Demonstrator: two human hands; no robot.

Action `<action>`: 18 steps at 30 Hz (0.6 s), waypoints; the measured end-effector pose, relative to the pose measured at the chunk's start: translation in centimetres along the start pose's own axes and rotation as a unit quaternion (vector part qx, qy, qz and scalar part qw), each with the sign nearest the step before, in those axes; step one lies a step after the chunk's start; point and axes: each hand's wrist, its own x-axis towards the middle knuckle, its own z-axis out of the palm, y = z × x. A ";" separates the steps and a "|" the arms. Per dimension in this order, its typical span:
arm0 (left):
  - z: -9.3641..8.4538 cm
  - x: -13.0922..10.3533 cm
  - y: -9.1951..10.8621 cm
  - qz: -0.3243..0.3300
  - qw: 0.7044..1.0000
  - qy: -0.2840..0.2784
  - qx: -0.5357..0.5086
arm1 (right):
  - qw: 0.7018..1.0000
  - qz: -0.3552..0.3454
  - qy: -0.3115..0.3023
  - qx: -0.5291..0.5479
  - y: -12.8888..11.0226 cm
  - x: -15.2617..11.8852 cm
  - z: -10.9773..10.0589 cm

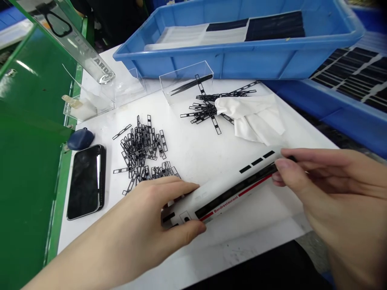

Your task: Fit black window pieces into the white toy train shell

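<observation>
A white model train car shell (223, 189) with a dark window band, a red stripe and the word "Bordrestaurant" is held slanted over the white table, its right end higher in view. My left hand (160, 217) grips its left end, thumb on the near side and fingers over the far side. At the other end, my right hand (314, 181) pinches the shell between thumb and fingers. A pile of small black window frames (139, 145) lies beyond my left hand. Another pile of black frames (205, 108) is farther back, partly beneath a white cloth (256, 117).
A blue bin (236, 60) with white and black parts stands at the back. Black tweezers (192, 85) rest on a clear box behind the frames. Left are a black phone (85, 181), a navy case (80, 139) and a green panel (30, 133).
</observation>
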 end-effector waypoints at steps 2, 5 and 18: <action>-0.1 0.0 0.2 -0.003 1.000 0.000 0.000 | 1.000 0.013 0.010 -0.009 -0.3 0.0 0.1; -0.2 0.1 0.5 0.005 1.000 0.015 0.006 | 1.000 -0.002 0.015 -0.003 -0.6 0.0 0.2; 0.0 0.5 1.3 -0.009 0.998 0.053 0.026 | 0.998 -0.016 -0.029 0.046 -1.0 -0.2 0.0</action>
